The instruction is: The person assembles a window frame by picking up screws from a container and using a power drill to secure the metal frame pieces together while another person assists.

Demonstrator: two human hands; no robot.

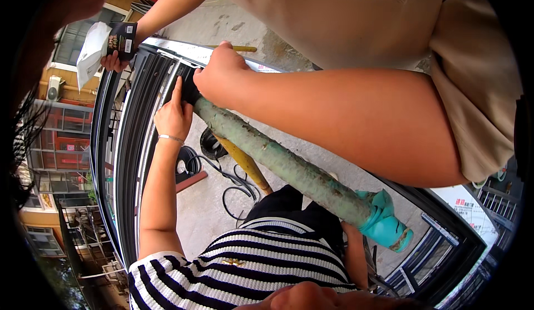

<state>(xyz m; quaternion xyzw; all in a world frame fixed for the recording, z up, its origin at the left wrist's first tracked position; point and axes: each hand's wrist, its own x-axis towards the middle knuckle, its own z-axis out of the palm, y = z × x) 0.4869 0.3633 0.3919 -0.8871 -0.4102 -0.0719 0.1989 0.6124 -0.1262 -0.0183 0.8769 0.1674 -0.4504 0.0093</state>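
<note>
Left fingers (177,90) on the black wrap (189,87) at the pipe's top end.
My left hand (172,115) is open, forefinger stretched flat against the wrap, just beside a co-worker's hand (219,73) clamped round it. The green-stained pipe (289,168) slants down across my lap to a teal fitting (384,224). My right forearm (353,260) runs up behind the pipe; whether those fingers grip it, I cannot tell. Best to press the wrap's edge flat and hold the pipe steady.

Hand (305,300) at lower edge cut off; pipe (289,168) top hidden under gripping hands (219,72)
</note>
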